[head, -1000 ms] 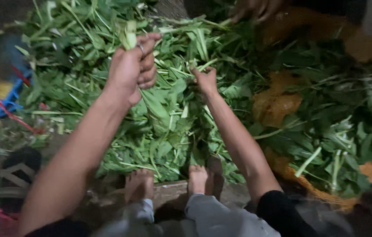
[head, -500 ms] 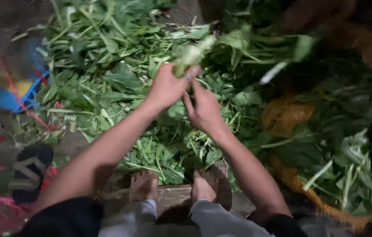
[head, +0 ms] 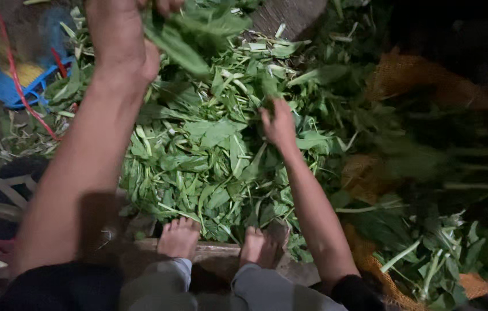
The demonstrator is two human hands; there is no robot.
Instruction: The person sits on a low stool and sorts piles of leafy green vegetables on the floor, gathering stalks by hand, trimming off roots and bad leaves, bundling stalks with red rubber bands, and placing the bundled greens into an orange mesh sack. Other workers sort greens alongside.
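The left hand (head: 120, 43) is raised at the far left of the scene, its fingers (head: 166, 6) clenched on a bunch of green leaves (head: 189, 37) that hangs above the pile of leafy greens (head: 209, 155) spread on the ground. The right hand (head: 280, 124) is lower, near the middle of the pile, its fingers closed around a few stems there. Two bare feet (head: 179, 237) rest on a wooden plank (head: 215, 250) at the near edge, an orange mesh sack (head: 411, 78) lies to the right, and a blue basket (head: 8, 86) sits at the far left.
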